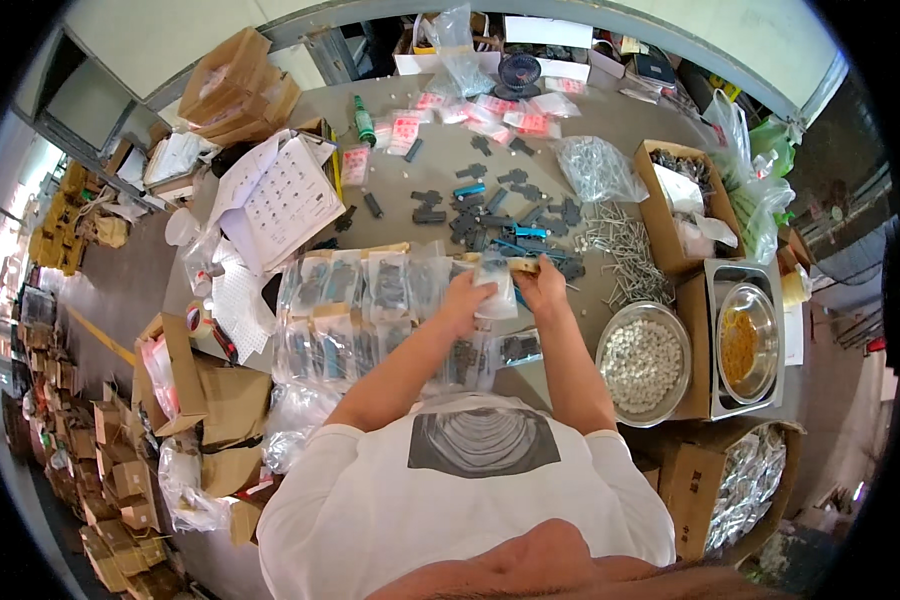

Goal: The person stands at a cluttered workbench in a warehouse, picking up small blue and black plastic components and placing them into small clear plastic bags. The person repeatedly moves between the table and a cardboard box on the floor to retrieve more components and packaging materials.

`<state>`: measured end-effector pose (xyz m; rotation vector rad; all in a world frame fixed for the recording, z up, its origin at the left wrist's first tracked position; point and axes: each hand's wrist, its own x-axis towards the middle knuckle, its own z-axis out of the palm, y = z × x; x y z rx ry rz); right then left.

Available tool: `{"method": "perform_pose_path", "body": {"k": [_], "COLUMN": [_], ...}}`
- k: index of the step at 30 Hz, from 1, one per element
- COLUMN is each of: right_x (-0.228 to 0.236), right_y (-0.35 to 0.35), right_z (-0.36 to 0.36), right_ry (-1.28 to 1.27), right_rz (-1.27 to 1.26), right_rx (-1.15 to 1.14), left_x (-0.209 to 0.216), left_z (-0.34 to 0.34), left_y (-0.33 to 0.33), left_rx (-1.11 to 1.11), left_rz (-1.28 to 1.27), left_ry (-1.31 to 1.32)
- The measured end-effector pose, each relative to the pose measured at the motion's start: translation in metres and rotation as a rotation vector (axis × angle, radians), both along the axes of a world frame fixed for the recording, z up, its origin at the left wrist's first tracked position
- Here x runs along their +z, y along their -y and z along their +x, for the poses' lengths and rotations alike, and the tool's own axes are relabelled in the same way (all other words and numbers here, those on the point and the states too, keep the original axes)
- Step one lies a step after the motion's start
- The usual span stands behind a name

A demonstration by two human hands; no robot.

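Note:
My left hand grips a small clear plastic bag in front of my chest. Close beside it, my right hand has its fingers closed at the bag's upper right, by a small tan strip; exactly what they pinch is hard to make out. Beyond the hands lies a loose pile of dark grey and blue plastic parts. To the left, rows of filled clear packets with dark parts inside cover the table, some reaching under my left forearm.
Long screws lie scattered on the right, near a steel bowl of white pieces and a bowl of yellow pieces. Pink-printed packets, a green bottle and a small fan are at the back. Paper sheets lie left.

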<state>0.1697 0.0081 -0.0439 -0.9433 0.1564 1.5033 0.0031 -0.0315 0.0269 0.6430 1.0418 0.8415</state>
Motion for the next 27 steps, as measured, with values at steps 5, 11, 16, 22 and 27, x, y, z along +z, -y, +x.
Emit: {"method": "perform_pose_path", "body": {"k": [5,11,16,22,27], "right_x": [-0.005,-0.028,0.037,0.11,0.105], "right_y": [0.053,0.1,0.108,0.097,0.074], "right_z": [0.041,0.062,0.044,0.02,0.003], "right_ry": [1.708,1.551,1.438,1.343,1.482], "right_rz": [-0.091,-0.109,0.412,0.683,0.633], "right_rx": [0.575,1.031,0.754,0.655,0.487], "left_x": [0.032,-0.007,0.011,0.004,0.025], "left_z": [-0.011,-0.027,-0.005,0.011,0.014], "left_y": [0.001,-0.006,0.009,0.017,0.024], "left_rx": [0.227,-0.119,-0.462,-0.632,-0.429], "left_rz": [-0.037,0.83,1.131,1.178,1.211], "left_ry": [-0.118,-0.635,-1.031,-0.833,-1.006]}}
